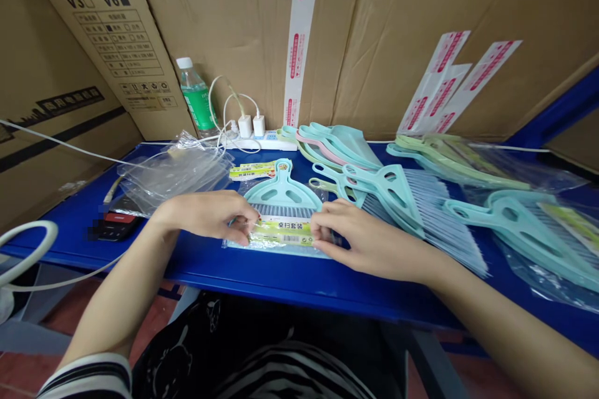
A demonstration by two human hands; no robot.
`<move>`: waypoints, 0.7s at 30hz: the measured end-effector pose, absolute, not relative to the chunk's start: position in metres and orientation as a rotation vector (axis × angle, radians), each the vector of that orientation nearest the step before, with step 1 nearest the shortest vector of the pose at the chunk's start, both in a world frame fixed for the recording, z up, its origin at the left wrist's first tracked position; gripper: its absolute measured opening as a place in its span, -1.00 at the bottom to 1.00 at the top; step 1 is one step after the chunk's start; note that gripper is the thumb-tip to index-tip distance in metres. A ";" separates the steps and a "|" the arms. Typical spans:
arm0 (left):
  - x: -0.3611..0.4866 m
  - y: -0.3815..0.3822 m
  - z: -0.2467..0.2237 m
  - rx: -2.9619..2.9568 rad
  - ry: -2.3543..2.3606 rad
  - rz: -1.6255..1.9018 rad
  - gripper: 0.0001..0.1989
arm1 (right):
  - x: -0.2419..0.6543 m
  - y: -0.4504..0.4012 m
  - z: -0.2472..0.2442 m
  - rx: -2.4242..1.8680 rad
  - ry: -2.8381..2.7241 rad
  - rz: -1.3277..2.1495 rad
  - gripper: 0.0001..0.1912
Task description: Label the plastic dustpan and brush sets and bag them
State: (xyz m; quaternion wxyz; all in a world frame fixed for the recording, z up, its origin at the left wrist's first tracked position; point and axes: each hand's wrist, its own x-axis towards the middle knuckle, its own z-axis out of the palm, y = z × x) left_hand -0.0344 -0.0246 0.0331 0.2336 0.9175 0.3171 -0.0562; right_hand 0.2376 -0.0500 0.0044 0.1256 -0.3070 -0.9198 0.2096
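Note:
In front of me on the blue table lies a light-blue dustpan and brush set (pixel 281 190), its handle pointing away from me. A yellow-green and white paper label (pixel 285 224) lies across its bristles, with shiny clear plastic about it. My left hand (pixel 213 217) pinches the label's left end, fingers curled. At the right end, my right hand (pixel 358 237) is closed on the label with thumb and fingers. Whether the label is inside or on top of the plastic, I cannot tell. Just behind the set are more yellow-green labels (pixel 253 170).
Loose brushes (pixel 444 218) and stacked dustpans (pixel 337 143) lie to the right, beside bagged sets (pixel 538 237). Clear plastic bags (pixel 173 174) and a black phone (pixel 116 224) are at left. Behind stand a bottle (pixel 196 100), a power strip (pixel 271 141) and cardboard (pixel 243 31).

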 end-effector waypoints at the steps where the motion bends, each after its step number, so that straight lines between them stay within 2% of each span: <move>1: -0.034 -0.024 0.033 2.521 0.864 -0.153 -0.93 | 0.238 -0.050 0.004 -0.890 -2.676 0.617 -0.86; 11: -0.032 -0.021 0.034 2.506 0.887 -0.156 -0.79 | 0.238 -0.050 0.002 -0.902 -2.626 0.602 -0.92; 21: -0.034 -0.017 0.032 2.511 0.948 -0.135 -0.72 | 0.238 -0.048 -0.005 -0.864 -2.674 0.385 -0.77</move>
